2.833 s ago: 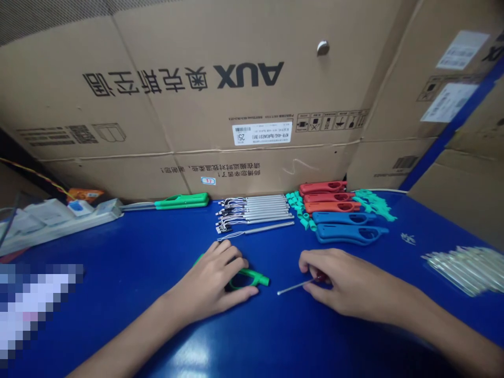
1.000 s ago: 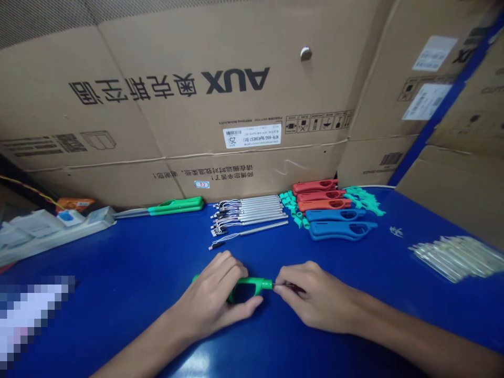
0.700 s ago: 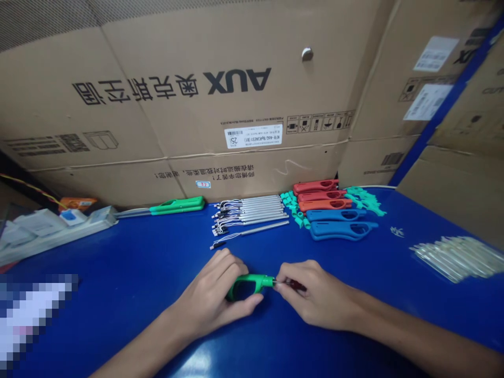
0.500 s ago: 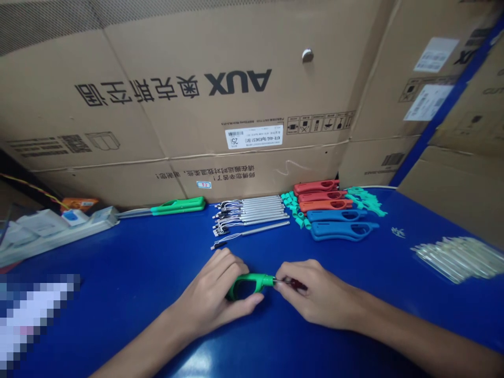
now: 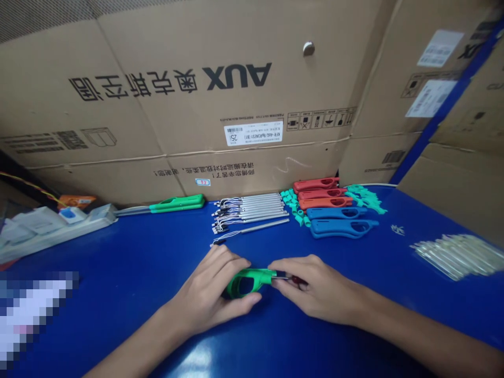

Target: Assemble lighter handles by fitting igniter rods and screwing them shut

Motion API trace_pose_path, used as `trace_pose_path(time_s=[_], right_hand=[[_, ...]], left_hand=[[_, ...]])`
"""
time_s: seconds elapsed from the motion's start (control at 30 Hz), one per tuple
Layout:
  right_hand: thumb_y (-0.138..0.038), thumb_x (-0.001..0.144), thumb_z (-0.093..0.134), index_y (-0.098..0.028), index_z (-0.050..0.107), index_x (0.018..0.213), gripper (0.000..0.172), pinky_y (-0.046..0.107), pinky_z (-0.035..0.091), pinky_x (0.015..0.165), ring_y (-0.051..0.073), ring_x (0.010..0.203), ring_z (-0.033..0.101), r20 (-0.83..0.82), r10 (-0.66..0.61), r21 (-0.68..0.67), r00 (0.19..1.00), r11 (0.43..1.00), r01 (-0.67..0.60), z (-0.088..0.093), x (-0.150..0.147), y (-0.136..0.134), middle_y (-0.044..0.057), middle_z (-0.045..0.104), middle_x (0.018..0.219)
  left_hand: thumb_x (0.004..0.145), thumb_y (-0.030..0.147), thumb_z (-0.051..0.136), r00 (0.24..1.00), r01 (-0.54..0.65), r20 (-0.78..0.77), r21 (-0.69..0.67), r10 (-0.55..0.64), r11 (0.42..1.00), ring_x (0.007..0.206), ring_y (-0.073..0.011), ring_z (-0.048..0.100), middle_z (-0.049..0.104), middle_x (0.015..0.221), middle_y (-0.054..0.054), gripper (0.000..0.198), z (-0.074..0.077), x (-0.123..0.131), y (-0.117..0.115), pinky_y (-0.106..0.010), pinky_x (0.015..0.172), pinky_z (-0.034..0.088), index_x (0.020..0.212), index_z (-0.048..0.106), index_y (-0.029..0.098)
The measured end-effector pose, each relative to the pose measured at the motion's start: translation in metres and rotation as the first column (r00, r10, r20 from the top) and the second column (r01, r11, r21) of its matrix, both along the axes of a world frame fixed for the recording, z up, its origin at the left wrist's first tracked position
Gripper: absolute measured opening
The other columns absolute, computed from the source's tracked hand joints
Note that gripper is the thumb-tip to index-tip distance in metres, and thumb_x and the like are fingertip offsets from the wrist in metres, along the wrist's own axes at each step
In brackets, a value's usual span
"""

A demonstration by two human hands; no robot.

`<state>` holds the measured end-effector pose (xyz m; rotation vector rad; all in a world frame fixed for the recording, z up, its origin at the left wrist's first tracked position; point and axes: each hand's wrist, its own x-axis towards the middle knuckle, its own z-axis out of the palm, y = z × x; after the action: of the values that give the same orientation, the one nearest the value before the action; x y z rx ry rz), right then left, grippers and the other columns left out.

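Left hand (image 5: 210, 286): wrapped around a green casing (image 5: 260, 275), mid-counter (image 5: 252, 341)
Right hand (image 5: 318, 286): gripping a red-handled tool (image 5: 298, 280), shaft right at the casing's end, can't tell how deep
Back edge: cardboard (image 5: 177, 121), silver rods (image 5: 263, 203) plus 5 coloured casings (image 5: 323, 202) nearby
Left side: power strip (image 5: 71, 231) packed with plugs (image 5: 45, 220), well apart from both hands

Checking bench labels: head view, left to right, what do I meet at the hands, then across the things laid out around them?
First: left hand, held green handle, right hand. Then: white power strip, back green handles, silver rods, blue handles, loose white bits, clear tubes.
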<state>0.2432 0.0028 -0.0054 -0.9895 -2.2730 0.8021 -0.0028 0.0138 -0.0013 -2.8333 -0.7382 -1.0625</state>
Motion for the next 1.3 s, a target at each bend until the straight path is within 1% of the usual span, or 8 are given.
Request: trace_pose_path(time_s=[0.13,0.4,0.6,0.8,0.97,1.07,1.17,1.3], right_hand=[[-0.022,0.095,0.052,-0.017,0.070,0.102,0.019,0.022,0.039,0.059,0.010,0.059,0.050,0.021,-0.017,0.044,1.000,0.999,0.016,0.000,0.001,0.001,-0.001,0.062,0.074],[-0.018,0.091,0.053,-0.016,0.070,0.100,0.019,0.022,0.037,0.051,0.009,0.052,0.044,-0.003,-0.107,0.158,0.994,0.982,0.106,0.003,0.009,0.007,-0.003,0.055,0.065],[-0.018,0.089,0.056,-0.014,0.070,0.100,0.018,0.021,0.040,0.049,0.008,0.050,0.047,-0.121,-0.185,0.319,0.975,0.923,0.214,0.009,0.018,0.014,-0.002,0.058,0.064],[-0.020,0.087,0.057,-0.015,0.069,0.097,0.016,0.021,0.042,0.046,0.008,0.048,0.050,-0.194,-0.260,0.378,0.946,0.870,0.316,0.017,0.023,0.015,-0.002,0.060,0.063],[-0.021,0.087,0.058,-0.016,0.069,0.096,0.015,0.021,0.045,0.048,0.009,0.048,0.051,-0.226,-0.282,0.410,0.933,0.841,0.353,0.019,0.026,0.017,-0.002,0.059,0.062],[-0.020,0.087,0.058,-0.016,0.069,0.096,0.014,0.021,0.045,0.048,0.009,0.049,0.051,-0.225,-0.284,0.416,0.932,0.837,0.356,0.018,0.027,0.018,-0.002,0.058,0.062],[-0.020,0.087,0.058,-0.015,0.069,0.095,0.014,0.021,0.044,0.050,0.009,0.050,0.051,-0.213,-0.280,0.418,0.936,0.840,0.346,0.018,0.027,0.019,-0.002,0.057,0.062],[-0.021,0.088,0.059,-0.015,0.069,0.096,0.015,0.021,0.043,0.050,0.009,0.051,0.051,-0.178,-0.286,0.381,0.942,0.862,0.334,0.016,0.028,0.020,-0.002,0.058,0.063]], left_hand=[[0.093,0.030,0.061,0.999,0.016,0.046,0.059,-0.019,0.998,0.078,-0.0207,0.059,0.068,0.089,-0.011,0.031,0.003,-0.002,0.001,-0.036,0.070,0.051,0.119,0.055,0.014],[0.088,0.018,0.056,0.994,-0.030,0.108,0.140,0.015,0.990,0.081,-0.0224,0.062,0.068,0.091,-0.010,0.024,0.012,-0.012,0.005,-0.040,0.076,0.050,0.112,0.058,0.015],[0.087,0.014,0.056,0.990,-0.096,0.121,0.163,0.076,0.982,0.083,-0.0221,0.061,0.066,0.093,-0.011,0.022,0.012,-0.016,0.008,-0.040,0.078,0.049,0.109,0.058,0.014],[0.089,0.017,0.053,0.967,-0.159,0.222,0.158,0.122,0.975,0.081,-0.0214,0.059,0.065,0.091,-0.008,0.018,0.013,-0.013,0.003,-0.036,0.070,0.048,0.106,0.061,0.018],[0.101,0.033,0.042,0.945,-0.117,0.310,0.017,0.106,0.993,0.079,-0.0207,0.058,0.064,0.088,-0.008,0.023,0.012,-0.008,-0.002,-0.035,0.067,0.048,0.107,0.059,0.018],[0.103,0.039,0.041,0.927,-0.086,0.359,-0.089,0.113,0.992,0.079,-0.0185,0.060,0.063,0.088,-0.007,0.028,0.010,-0.006,-0.001,-0.031,0.065,0.051,0.106,0.059,0.018],[0.103,0.039,0.043,0.885,-0.085,0.435,-0.198,0.165,0.976,0.069,-0.0138,0.061,0.061,0.085,-0.003,0.025,0.007,-0.006,0.001,-0.024,0.058,0.052,0.103,0.059,0.019],[0.103,0.034,0.044,0.863,0.019,0.479,-0.345,0.158,0.938,0.055,-0.0102,0.058,0.059,0.071,0.003,0.017,0.000,-0.007,0.001,-0.020,0.051,0.051,0.105,0.056,0.021]])
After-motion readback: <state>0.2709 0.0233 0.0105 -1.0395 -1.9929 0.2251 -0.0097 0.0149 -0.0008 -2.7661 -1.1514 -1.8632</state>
